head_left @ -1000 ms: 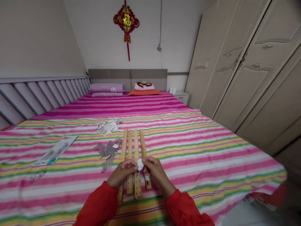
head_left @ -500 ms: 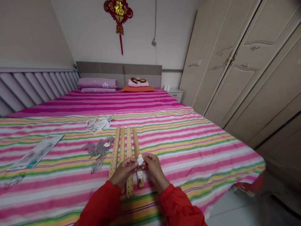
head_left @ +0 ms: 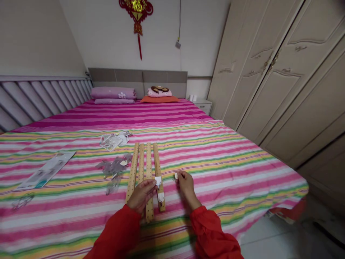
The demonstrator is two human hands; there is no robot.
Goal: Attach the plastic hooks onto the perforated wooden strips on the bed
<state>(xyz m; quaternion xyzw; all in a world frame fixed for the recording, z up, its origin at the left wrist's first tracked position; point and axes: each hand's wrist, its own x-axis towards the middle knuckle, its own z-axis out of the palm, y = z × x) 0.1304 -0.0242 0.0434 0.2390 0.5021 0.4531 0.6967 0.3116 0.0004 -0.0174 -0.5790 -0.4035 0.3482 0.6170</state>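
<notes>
Between the thumb and fingers of my left hand (head_left: 142, 194) is a white hook (head_left: 158, 181) with a square back plate. It is over the rightmost wooden strip (head_left: 157, 162). Lower on that strip lies another white hook (head_left: 161, 197). Off to the right, my right hand (head_left: 186, 185) pinches a small white piece of backing paper (head_left: 176, 176), apart from the hook. To the left lie more wooden strips with rows of holes (head_left: 148, 162), side by side; my left hand covers part of them.
Clear plastic pieces (head_left: 114, 167) lie left of the strips, with white packets (head_left: 114, 140) behind. A long hook package (head_left: 50, 171) and a small clear item (head_left: 23, 201) are farther left. All rest on a striped bedsheet (head_left: 229, 172). A wardrobe (head_left: 269, 72) stands right.
My right hand has moved away to the right from the hook with the white piece of backing paper. My left hand keeps the hook. The view has shifted slightly.
</notes>
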